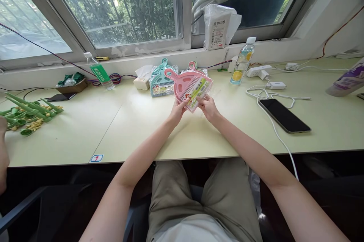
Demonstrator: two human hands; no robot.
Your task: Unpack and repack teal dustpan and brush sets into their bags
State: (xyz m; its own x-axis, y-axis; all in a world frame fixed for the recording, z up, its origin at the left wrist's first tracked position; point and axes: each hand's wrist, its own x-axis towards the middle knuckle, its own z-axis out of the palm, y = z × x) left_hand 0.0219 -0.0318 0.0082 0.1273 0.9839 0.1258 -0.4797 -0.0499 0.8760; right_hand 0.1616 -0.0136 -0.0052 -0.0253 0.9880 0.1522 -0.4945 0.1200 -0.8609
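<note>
Left hand (178,111) and right hand (209,108) pinch the near edges of a wrapped pink dustpan set (183,83), at twelve o'clock. It looks light, stiff, probably slippery (that film shines); both sides suit gripping. A teal set (159,79) sits at eleven.

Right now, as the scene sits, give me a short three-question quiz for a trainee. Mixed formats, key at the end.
1. True or false: the left hand and the right hand both hold the pink pack.
2. Which of these stands on the windowsill?
A) phone
B) tissue pack
C) purple-and-white cup
3. Fill in: seen from the person's seat, the green-labelled bottle is to the ____ of the turquoise pack.

Key: 1 true; 2 B; 3 left
</note>
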